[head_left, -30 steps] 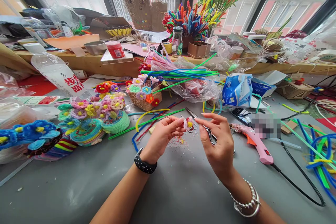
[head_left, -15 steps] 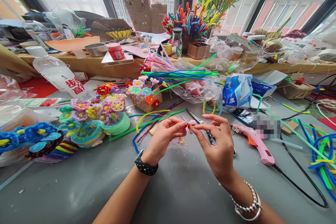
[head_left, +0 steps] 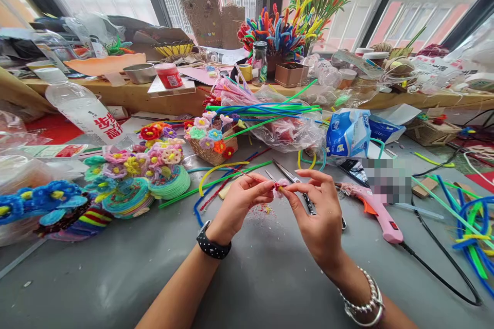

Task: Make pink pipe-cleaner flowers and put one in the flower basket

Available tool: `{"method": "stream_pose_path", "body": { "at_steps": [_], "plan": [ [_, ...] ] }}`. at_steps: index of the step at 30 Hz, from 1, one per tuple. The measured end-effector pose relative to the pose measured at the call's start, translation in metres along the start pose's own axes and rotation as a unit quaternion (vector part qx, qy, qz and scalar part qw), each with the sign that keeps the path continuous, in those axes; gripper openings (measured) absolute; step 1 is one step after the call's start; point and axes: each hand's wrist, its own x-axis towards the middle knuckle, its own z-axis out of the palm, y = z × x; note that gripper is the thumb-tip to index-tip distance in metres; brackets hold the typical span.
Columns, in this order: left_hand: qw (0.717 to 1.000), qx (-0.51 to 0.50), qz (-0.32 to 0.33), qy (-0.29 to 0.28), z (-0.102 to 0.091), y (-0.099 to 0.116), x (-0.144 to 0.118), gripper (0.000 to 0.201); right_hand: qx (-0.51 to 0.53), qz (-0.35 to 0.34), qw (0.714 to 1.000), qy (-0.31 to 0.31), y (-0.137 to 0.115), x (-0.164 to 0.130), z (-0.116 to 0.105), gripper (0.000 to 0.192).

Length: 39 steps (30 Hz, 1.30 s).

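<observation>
Between my two hands is a small pink pipe-cleaner flower [head_left: 280, 188] with a dark red part at its middle. My left hand [head_left: 243, 198] pinches it from the left, and a thin red pipe cleaner [head_left: 249, 177] sticks out above those fingers. On the other side my right hand [head_left: 318, 205] grips the flower's edge between thumb and forefinger, its other fingers raised. Scissors [head_left: 284, 170] lie on the table behind the flower, partly covered by my right hand. Red and yellow fluff bits [head_left: 265, 209] are scattered below.
A pink glue gun [head_left: 380, 213] with a black cord lies at right, near tangled pipe cleaners [head_left: 473, 236]. Finished pipe-cleaner flowers [head_left: 119, 164] crowd the left, before a leaning plastic bottle [head_left: 83, 108]. Behind stand a small flower basket [head_left: 216, 151] and a tissue pack [head_left: 348, 133].
The yellow bit at the flower's middle is now mostly hidden by my right fingers. Both hands stay almost in place, and the whole view has shifted slightly.
</observation>
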Motion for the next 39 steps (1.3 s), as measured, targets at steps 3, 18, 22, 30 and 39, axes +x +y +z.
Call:
{"method": "stream_pose_path", "body": {
  "at_steps": [3,18,22,30,39],
  "plan": [
    [1.0,0.008,0.004,-0.005,0.0,-0.001,0.0,0.015,0.002,-0.001,1.0,-0.003,-0.001,-0.001,0.0,0.005],
    [1.0,-0.027,-0.01,-0.007,-0.002,0.0,0.001,0.014,0.019,0.031,0.999,-0.014,-0.004,-0.002,-0.002,0.014],
    [0.984,-0.169,-0.049,0.014,-0.005,0.004,0.002,0.007,0.054,0.089,0.995,0.002,-0.004,0.0,-0.005,0.035],
    [0.955,-0.274,-0.104,0.046,0.002,0.0,0.001,0.01,0.112,0.123,0.978,-0.123,0.008,0.0,0.005,0.023],
    [0.945,-0.276,-0.165,-0.058,0.0,-0.007,0.003,0.011,0.253,0.16,0.924,-0.237,0.03,0.004,0.011,0.029]
  ]
}}
